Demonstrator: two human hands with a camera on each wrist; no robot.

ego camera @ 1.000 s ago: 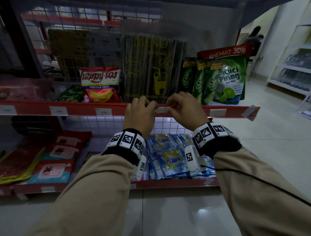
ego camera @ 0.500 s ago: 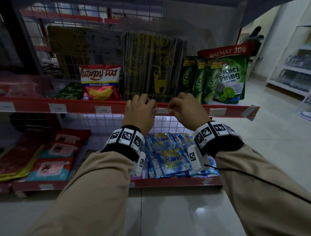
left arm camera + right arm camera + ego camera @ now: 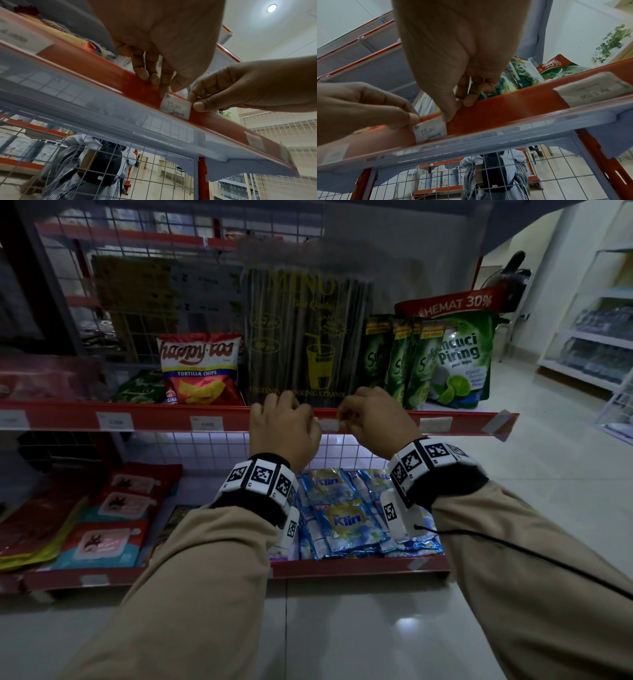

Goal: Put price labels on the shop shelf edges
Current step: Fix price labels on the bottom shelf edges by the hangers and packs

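A small white price label (image 3: 328, 424) marked 15.000 sits on the red shelf edge (image 3: 154, 416), below a tall pack of drinking straws (image 3: 308, 337). My left hand (image 3: 287, 426) has its fingers curled over the edge's top and pinches the label's left end (image 3: 175, 106). At the label's right end, my right hand (image 3: 370, 419) pinches with thumb and forefinger. In the right wrist view my right thumb (image 3: 448, 115) presses the label's (image 3: 430, 130) upper right corner against the strip. The label's lower rim stands in the clear strip.
Other labels (image 3: 114, 421) (image 3: 207, 424) (image 3: 434, 424) sit along the same edge. A chips bag (image 3: 200, 368) and green pouches (image 3: 445, 361) stand on this shelf; blue sachets (image 3: 346, 518) lie below. A person with a backpack (image 3: 96, 162) stands behind the wire mesh.
Both hands stay on the label at the same spot on the shelf edge. Only the head view has shifted slightly.
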